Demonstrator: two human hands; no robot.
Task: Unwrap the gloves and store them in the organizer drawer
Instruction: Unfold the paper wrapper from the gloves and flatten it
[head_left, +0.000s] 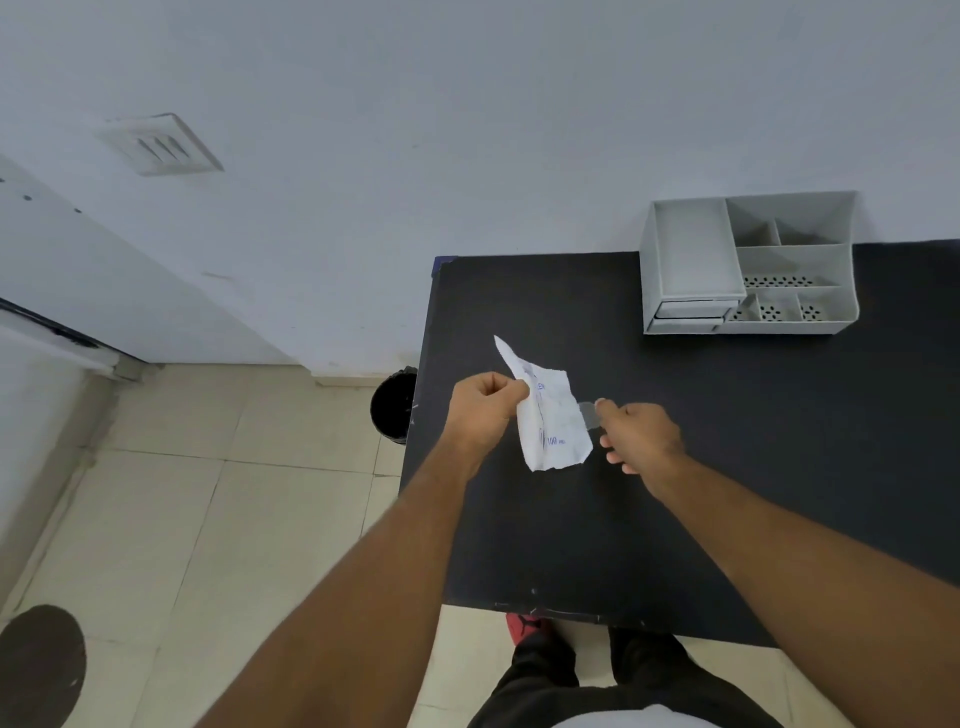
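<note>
My left hand (480, 410) pinches the upper left edge of a white paper wrapper (550, 421) with blue print, torn along its top, held above the black table (727, 467). My right hand (641, 434) pinches a thin translucent glove (587, 415) that sticks out of the wrapper's right side. The grey organizer (748, 265) stands at the table's back edge against the wall, with open compartments on top and two shut drawers (691, 312) at its lower left front.
A black waste bin (392, 405) stands on the tiled floor just left of the table. A white wall runs behind the table. My legs and a red shoe (524, 626) show below the table's near edge.
</note>
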